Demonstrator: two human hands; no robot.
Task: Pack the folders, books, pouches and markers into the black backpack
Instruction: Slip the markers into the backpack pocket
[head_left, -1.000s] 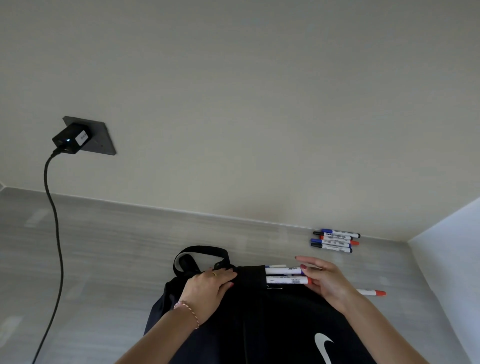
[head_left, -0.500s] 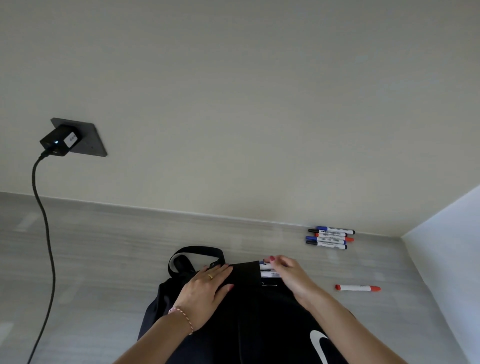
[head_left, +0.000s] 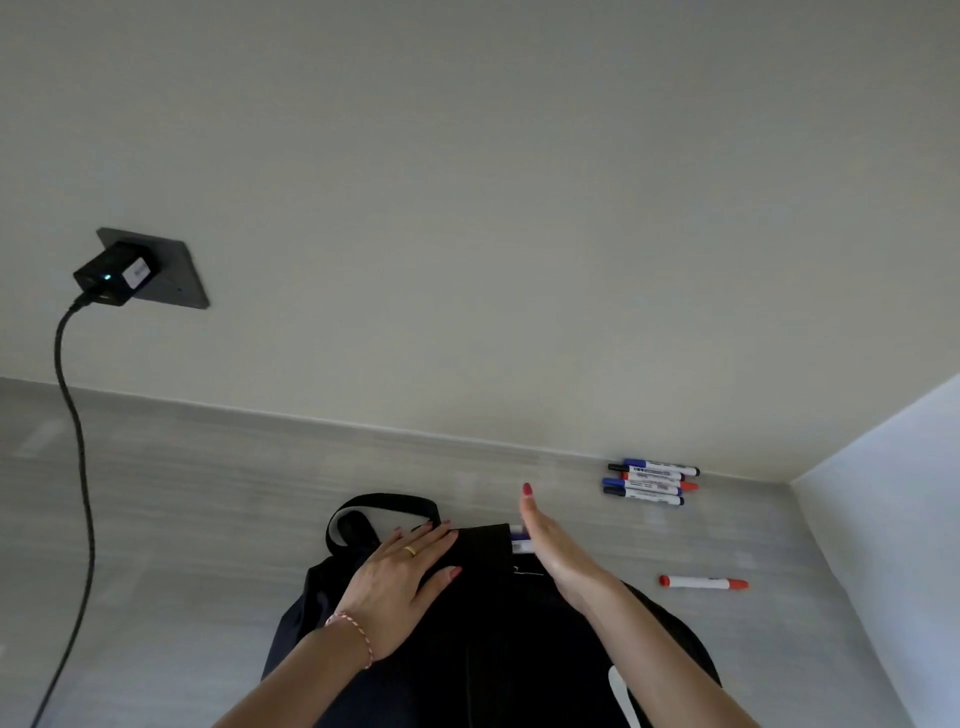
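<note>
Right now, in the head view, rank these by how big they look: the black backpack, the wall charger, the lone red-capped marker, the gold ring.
1. black backpack, largest by far
2. wall charger
3. lone red-capped marker, longer but much slimmer than the charger, so these two are close
4. gold ring on the left hand, smallest

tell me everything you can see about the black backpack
The black backpack lies flat on the grey surface, top end toward the wall. It looks like soft dark fabric, with a webbing carry loop at the top and part of a white logo near the lower right. The left hand rests flat on its upper part. Two marker ends stick out of a pocket edge beside the open right hand. Its lower part is out of frame.
</note>
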